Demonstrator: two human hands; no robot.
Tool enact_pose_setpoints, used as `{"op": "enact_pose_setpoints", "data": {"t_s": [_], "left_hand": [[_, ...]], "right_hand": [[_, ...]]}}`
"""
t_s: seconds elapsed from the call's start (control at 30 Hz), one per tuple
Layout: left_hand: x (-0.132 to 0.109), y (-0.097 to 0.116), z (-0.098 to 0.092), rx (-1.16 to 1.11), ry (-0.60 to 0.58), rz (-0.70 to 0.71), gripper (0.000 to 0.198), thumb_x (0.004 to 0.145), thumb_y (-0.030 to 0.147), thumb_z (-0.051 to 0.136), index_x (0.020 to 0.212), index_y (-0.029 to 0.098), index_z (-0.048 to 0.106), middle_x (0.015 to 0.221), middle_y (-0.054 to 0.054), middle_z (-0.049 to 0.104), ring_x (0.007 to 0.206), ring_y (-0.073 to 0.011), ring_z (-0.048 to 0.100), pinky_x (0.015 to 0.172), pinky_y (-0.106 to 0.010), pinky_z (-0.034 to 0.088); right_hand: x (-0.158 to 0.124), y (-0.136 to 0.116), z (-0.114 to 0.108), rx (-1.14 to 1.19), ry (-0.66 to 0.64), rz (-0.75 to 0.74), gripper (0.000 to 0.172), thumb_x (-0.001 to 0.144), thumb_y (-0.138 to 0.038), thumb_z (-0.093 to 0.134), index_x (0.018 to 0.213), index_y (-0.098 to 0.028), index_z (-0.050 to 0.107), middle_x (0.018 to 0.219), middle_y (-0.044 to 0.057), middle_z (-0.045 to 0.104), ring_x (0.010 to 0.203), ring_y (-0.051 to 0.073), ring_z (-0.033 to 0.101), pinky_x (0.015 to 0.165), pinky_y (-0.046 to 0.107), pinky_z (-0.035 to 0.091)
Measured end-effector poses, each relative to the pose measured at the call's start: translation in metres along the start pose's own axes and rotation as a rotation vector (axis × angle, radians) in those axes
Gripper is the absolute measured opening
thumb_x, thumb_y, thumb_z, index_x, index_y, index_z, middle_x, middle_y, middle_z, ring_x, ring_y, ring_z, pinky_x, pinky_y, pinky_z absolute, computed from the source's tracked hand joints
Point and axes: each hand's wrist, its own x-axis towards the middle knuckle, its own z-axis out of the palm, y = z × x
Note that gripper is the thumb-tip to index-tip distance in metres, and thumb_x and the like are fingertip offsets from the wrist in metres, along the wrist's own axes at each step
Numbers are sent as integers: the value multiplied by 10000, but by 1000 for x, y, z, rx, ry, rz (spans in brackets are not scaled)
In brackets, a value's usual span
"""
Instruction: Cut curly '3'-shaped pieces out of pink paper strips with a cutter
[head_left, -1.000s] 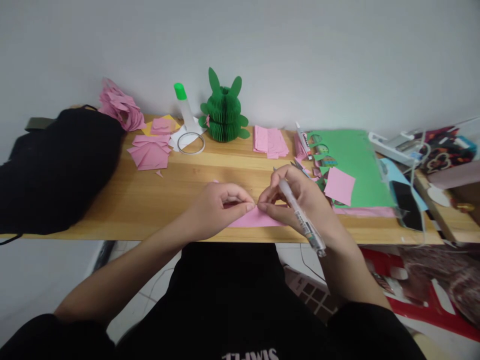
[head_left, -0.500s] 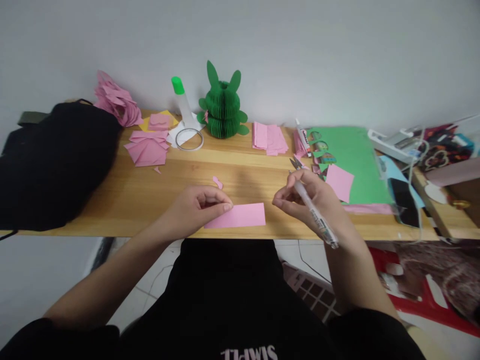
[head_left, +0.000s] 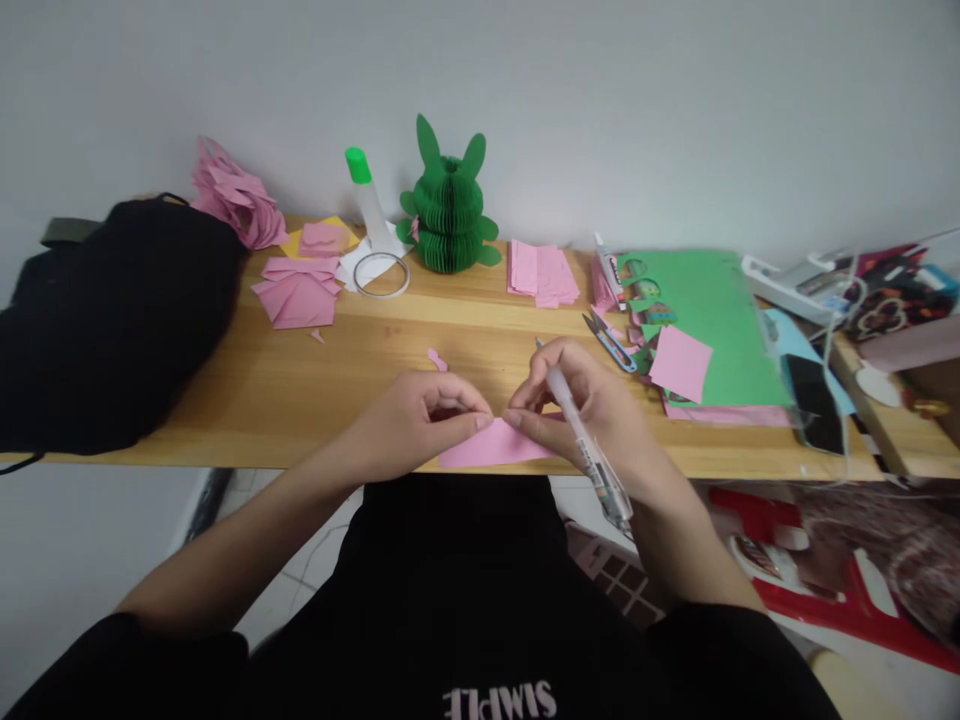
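Note:
A strip of pink paper (head_left: 484, 448) lies at the front edge of the table, its top edge pinched between both hands. My left hand (head_left: 412, 422) is closed, thumb and forefinger on the paper's upper edge. My right hand (head_left: 600, 410) meets it there, thumb and fingertip on the same edge, fingertips nearly touching the left ones. A clear gel pen (head_left: 589, 445) rests slantwise in my right hand, its tip pointing away from me. Beyond the right hand lie blue-handled thread snips (head_left: 611, 340). A small pink scrap (head_left: 437, 360) is just past the left fingers.
A green honeycomb paper rabbit (head_left: 448, 215) stands by the wall, with a glue stick (head_left: 367, 195) and a tape ring (head_left: 381, 274) to its left. Pink paper stacks (head_left: 541, 274) lie around. Green sheets (head_left: 712, 320) and a phone (head_left: 814, 400) are right, a black bag (head_left: 127, 320) left.
My right hand has moved left to the pink paper and now pinches its edge beside my left hand, pen still held. The strip and left hand have shifted slightly right. The snips are uncovered.

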Motion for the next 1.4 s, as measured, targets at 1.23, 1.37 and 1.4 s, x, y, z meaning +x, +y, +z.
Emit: {"op": "enact_pose_setpoints", "data": {"t_s": [1.23, 1.37, 1.4], "left_hand": [[8, -22, 5, -254, 136, -73, 413, 725, 380, 784, 1080, 173, 742, 599, 42, 578, 531, -91, 511, 534, -201, 440], [0, -25, 5, -237, 132, -78, 427, 746, 386, 778, 1112, 169, 738, 564, 51, 533, 510, -87, 459, 525, -205, 390], [-2, -26, 6, -234, 139, -69, 418, 751, 380, 775, 1110, 169, 738, 546, 58, 513, 500, -82, 431, 514, -201, 365]], "right_hand": [[20, 32, -23, 233, 312, -13, 363, 670, -369, 841, 786, -245, 520, 576, -100, 509, 494, 83, 519, 498, 231, 481], [19, 32, -23, 238, 367, -41, 309, 691, -351, 798, 798, -245, 528, 556, -97, 533, 486, 92, 540, 504, 240, 487], [18, 32, -23, 233, 369, -44, 295, 702, -356, 784, 800, -245, 528, 559, -92, 549, 487, 94, 545, 505, 244, 487]]}}
